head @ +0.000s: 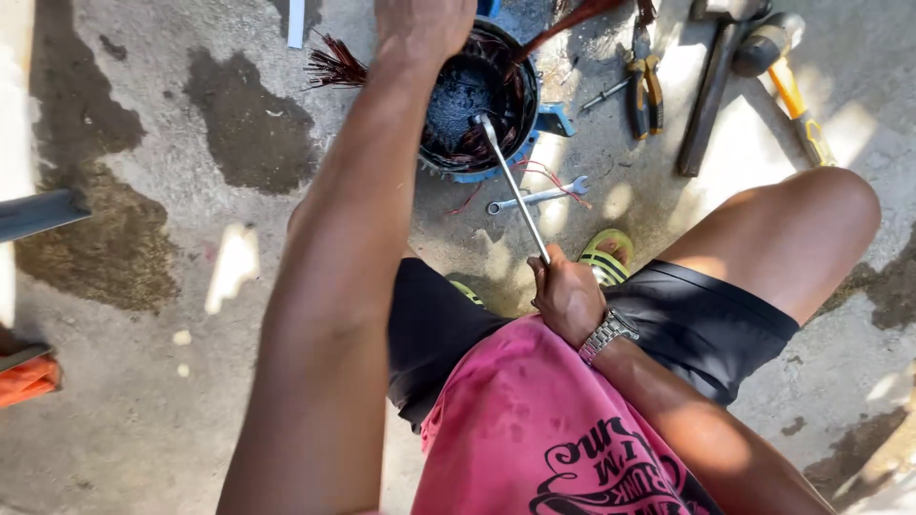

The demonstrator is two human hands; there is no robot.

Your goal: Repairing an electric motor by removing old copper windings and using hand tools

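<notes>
A blue motor housing (480,105) with dark copper windings inside stands on the concrete floor ahead of me. My left hand (420,27) rests on its upper rim, fingers closed over the edge. My right hand (565,294), with a metal watch on the wrist, grips the end of a long steel wrench (513,187). The wrench's far tip pokes into the housing's opening. A tuft of reddish copper wire (334,65) sticks out at the housing's left.
A second spanner (539,196) lies on the floor below the housing. Pliers (644,81), a long metal bar (711,91) and a yellow-handled hammer (792,81) lie at the upper right. My knees and a green sandal (609,254) are close by. A grey bar (38,215) lies left.
</notes>
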